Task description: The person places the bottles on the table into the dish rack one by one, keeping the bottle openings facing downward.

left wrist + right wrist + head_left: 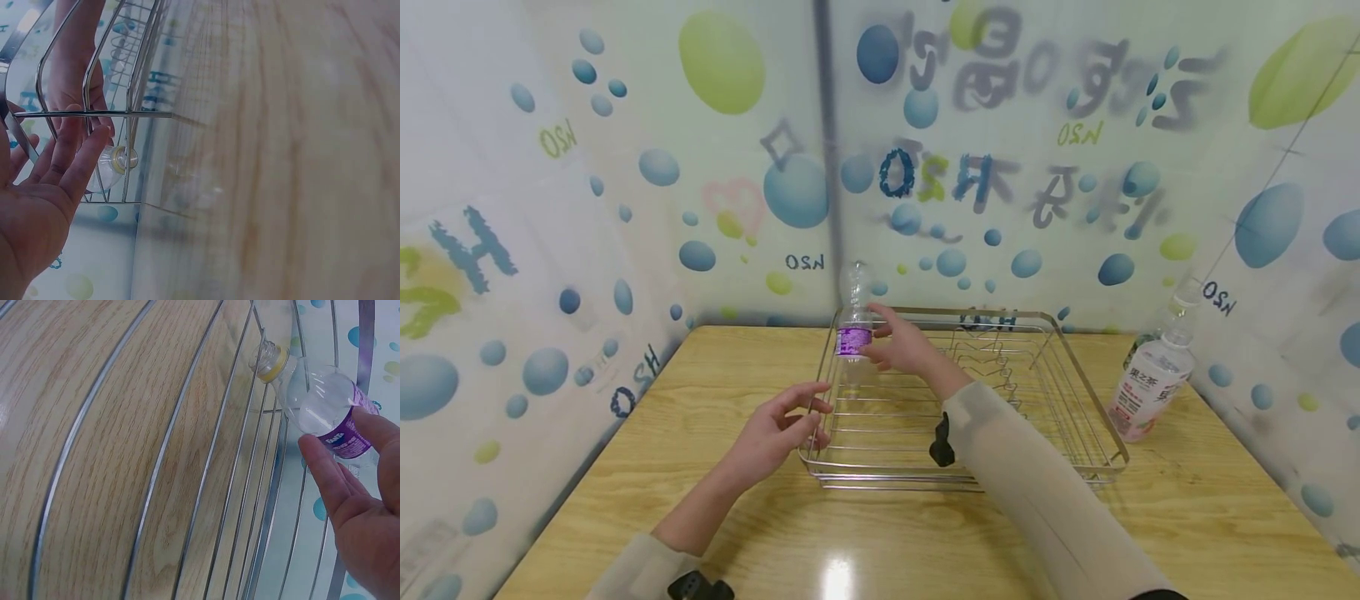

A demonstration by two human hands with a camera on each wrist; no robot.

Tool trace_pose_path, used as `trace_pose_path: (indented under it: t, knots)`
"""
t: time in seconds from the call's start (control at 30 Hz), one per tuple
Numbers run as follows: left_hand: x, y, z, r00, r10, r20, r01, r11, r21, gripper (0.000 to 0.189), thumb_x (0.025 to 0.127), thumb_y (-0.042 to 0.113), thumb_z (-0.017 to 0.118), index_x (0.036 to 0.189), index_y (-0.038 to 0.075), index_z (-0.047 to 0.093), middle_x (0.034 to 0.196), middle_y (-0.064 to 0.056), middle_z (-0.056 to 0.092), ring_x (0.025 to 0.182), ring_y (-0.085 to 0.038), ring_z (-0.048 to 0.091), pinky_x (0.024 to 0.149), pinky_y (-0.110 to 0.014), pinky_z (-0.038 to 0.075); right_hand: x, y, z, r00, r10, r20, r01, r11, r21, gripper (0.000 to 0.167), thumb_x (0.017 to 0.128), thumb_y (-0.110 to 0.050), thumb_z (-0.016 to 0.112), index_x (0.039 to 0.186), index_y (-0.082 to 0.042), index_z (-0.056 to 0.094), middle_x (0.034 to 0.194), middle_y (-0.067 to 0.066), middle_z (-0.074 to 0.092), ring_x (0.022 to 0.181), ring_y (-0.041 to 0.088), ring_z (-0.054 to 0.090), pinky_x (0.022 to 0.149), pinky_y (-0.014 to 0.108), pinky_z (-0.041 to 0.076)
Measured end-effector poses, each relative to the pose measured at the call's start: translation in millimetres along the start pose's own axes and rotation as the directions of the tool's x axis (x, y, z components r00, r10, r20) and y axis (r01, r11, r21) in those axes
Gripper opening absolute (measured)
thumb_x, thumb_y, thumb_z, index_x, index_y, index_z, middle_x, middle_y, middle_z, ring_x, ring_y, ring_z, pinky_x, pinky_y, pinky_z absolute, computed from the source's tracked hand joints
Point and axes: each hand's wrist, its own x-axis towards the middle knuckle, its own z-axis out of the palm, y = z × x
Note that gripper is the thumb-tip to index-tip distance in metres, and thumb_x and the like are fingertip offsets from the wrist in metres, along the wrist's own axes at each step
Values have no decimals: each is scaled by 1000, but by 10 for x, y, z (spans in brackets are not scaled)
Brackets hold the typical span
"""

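A clear plastic bottle with a purple label stands neck down inside the left part of a wire rack. Its uncapped mouth and yellow neck ring sit low among the wires in the right wrist view. Beside the label is my right hand, thumb and fingers spread, with the thumb overlapping the label and a fingertip right at the bottle's side. My left hand is at the rack's near left corner, fingers loosely bent close to the wires and nothing held.
To the right of the rack stands a bottle with a pink and white label, with another clear bottle partly behind it. The wooden table meets patterned walls at the back and both sides.
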Motion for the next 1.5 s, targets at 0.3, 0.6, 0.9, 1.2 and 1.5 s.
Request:
trace_pose_path:
  t: [0.3,0.6,0.9,1.2,1.5]
  knots:
    - [-3,-1,3,1000,9,7,-9,1000,-4,51,114,14,58,163,3,47,141,-37,57,97,-21,79,88,-31,67,3,10,2,1000,-1,3,1,1000,3,90,105,-21,77,176,-32,23,159,24,55,105,29,78,88,40,69]
    - [-17,-3,5,1000,31,5,-31,999,12,48,114,14,58,162,6,49,141,-34,58,96,-20,79,86,-31,67,-33,-20,-35,1000,15,-6,-15,1000,0,90,105,-28,78,176,-31,23,163,24,52,117,34,76,94,42,67]
    - [12,40,35,1000,23,3,-23,999,22,48,114,14,58,161,8,50,140,-33,59,97,-22,79,87,-31,67,-155,-240,-264,989,-78,-124,78,997,-3,86,105,-35,77,175,-30,28,163,19,54,140,42,64,111,58,58]
    - [11,22,33,999,38,5,-38,999,15,50,114,13,58,162,3,48,140,-35,59,96,-21,80,87,-31,67,-533,-634,-534,964,-214,-158,231,968,100,69,105,-37,76,167,-38,44,154,9,61,132,34,66,105,54,61]
    - [-18,-15,8,999,33,-5,-33,999,17,50,114,15,59,162,2,48,140,-36,59,95,-20,80,87,-31,67,-1137,-608,-886,940,-290,-177,299,954,25,63,107,-32,74,164,-25,48,152,7,63,131,31,69,106,54,61]
